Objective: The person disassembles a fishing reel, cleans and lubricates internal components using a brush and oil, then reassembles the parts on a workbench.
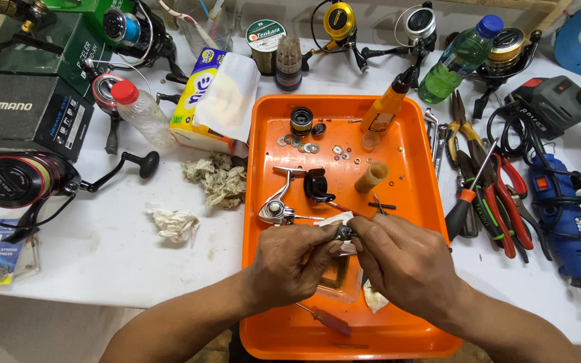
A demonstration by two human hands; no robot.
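Part (344,232) pinched between both hands' fingertips (334,247).

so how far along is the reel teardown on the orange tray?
Done: the silver reel body lies stripped on the orange plastic tray, with small metal washers and a black spool part laid out. In hand: both hands, left and right, pinch a small dark metal part with white tissue. Left: the loose parts are still unassembled.

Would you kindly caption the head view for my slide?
Left hand and right hand hold a small metal part over an orange tray.
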